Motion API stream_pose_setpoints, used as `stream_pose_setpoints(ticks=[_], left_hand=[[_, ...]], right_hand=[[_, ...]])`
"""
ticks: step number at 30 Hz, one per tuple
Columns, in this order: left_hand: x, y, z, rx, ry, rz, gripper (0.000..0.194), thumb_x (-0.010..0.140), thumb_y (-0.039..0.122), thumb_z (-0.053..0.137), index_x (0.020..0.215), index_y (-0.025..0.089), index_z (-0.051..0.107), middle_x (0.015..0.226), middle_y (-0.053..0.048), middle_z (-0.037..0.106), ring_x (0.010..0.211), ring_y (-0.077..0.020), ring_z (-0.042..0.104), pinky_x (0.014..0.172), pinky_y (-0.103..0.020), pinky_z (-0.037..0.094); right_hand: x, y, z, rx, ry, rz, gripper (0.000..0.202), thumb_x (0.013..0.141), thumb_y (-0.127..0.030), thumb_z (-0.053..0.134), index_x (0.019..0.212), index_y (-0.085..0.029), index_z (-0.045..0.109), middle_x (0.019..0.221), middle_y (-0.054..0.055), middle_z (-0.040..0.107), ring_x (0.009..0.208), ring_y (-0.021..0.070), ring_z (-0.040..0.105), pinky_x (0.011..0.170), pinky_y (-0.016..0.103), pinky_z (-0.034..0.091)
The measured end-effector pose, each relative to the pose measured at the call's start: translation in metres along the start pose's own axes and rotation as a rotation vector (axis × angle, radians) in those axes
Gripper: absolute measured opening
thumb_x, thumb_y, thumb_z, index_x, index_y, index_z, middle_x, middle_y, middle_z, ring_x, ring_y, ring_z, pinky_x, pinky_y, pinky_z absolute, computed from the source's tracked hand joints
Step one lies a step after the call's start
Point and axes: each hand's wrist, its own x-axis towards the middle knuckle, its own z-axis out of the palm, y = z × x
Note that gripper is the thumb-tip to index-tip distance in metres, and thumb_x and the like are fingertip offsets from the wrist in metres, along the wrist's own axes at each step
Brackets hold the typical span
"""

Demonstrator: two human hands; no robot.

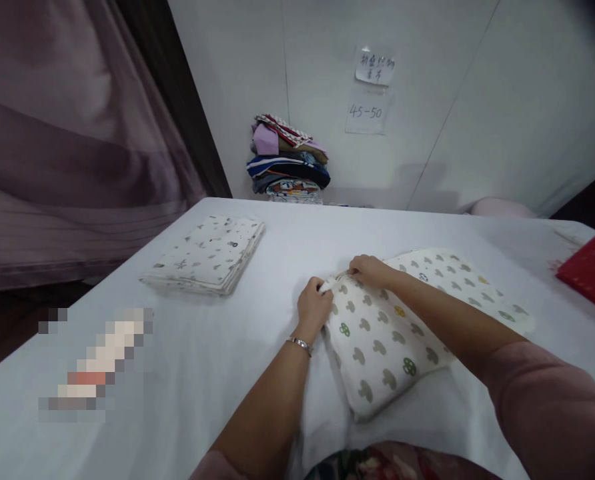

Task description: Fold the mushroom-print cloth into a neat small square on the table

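A white cloth (377, 347) printed with grey, green and yellow mushrooms lies partly folded before me on the table. Its right part (457, 280) stretches flat beyond my right forearm. My left hand (315, 307), with a bracelet at the wrist, is closed on the cloth's far left corner. Along the far edge, my right hand (370, 272) pinches the same cloth, a short way from the left one. The layers between the two hands look bunched. My right forearm hides part of the cloth.
A folded white cloth with small prints (212, 253) lies on the white-covered table (277, 247), left of my hands. Nearer on that side is a pixelated patch (97, 363). Something red (592, 267) sits at the right edge. Folded fabrics (287, 160) are stacked beyond the table, against the wall.
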Motion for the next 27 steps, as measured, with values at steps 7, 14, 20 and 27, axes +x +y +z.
stream_pose_setpoints(ticks=[7, 14, 20, 27], left_hand=[[0.000, -0.001, 0.001, -0.017, 0.006, 0.001, 0.005, 0.074, 0.021, 0.053, 0.079, 0.023, 0.052, 0.073, 0.004, 0.059, 0.066, -0.0129, 0.052, 0.061, -0.023, 0.036], [0.000, -0.001, 0.000, -0.048, 0.016, -0.012, 0.004, 0.074, 0.022, 0.053, 0.077, 0.023, 0.050, 0.072, 0.004, 0.059, 0.066, -0.0129, 0.052, 0.060, -0.023, 0.036], [0.001, 0.000, -0.002, -0.115, 0.012, -0.070, 0.017, 0.075, 0.021, 0.053, 0.091, 0.022, 0.053, 0.085, 0.000, 0.064, 0.076, -0.0155, 0.057, 0.067, -0.025, 0.041], [0.000, 0.001, -0.002, -0.158, 0.001, -0.011, 0.031, 0.077, 0.021, 0.052, 0.107, 0.022, 0.057, 0.099, -0.002, 0.066, 0.089, -0.0178, 0.059, 0.079, -0.028, 0.044]], right_hand=[[-0.009, 0.000, 0.001, 0.116, 0.163, -0.054, 0.009, 0.081, -0.014, 0.050, 0.080, -0.019, 0.058, 0.092, 0.006, 0.064, 0.091, 0.0187, 0.054, 0.081, 0.028, 0.038], [-0.007, -0.001, 0.016, 0.186, 0.176, 0.036, 0.013, 0.089, -0.018, 0.043, 0.092, -0.018, 0.055, 0.093, 0.007, 0.065, 0.087, 0.0183, 0.056, 0.077, 0.028, 0.039], [-0.010, 0.001, 0.021, 0.144, 0.239, -0.008, 0.017, 0.089, -0.020, 0.042, 0.092, -0.017, 0.058, 0.089, 0.008, 0.063, 0.084, 0.0183, 0.054, 0.078, 0.029, 0.040], [-0.007, 0.011, 0.030, 0.217, 0.256, -0.176, 0.035, 0.085, -0.019, 0.046, 0.118, -0.015, 0.055, 0.108, 0.011, 0.061, 0.103, 0.0233, 0.050, 0.091, 0.039, 0.039]])
